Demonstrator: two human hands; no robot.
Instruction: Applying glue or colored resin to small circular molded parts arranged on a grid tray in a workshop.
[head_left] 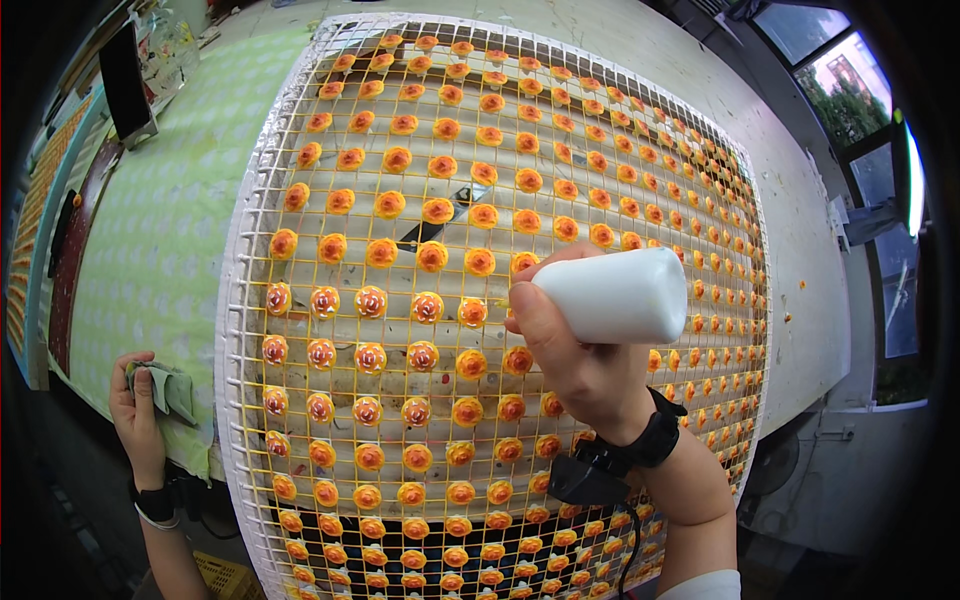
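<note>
A wide rack [233, 320] of yellow wires in a white frame carries rows of small orange-and-yellow roses [432, 256]. At its left, several roses [370, 357] have white marks on their petals; the others are plain. My right hand [585, 375] is closed round a white plastic bottle [625, 295], tilted with its base up to the right. The bottle's tip points toward the roses at the middle left, but my fingers hide it. Left of the rack, my left hand [140, 415] is closed on a folded grey-green cloth [172, 393].
A pale green cloth [170, 210] covers the table to the left, with a dark upright panel [127, 85] on it. Another tray [40, 230] of roses stands at the far left. Beneath the rack lies a dark bladed tool [440, 220]. A yellow crate [225, 577] sits below.
</note>
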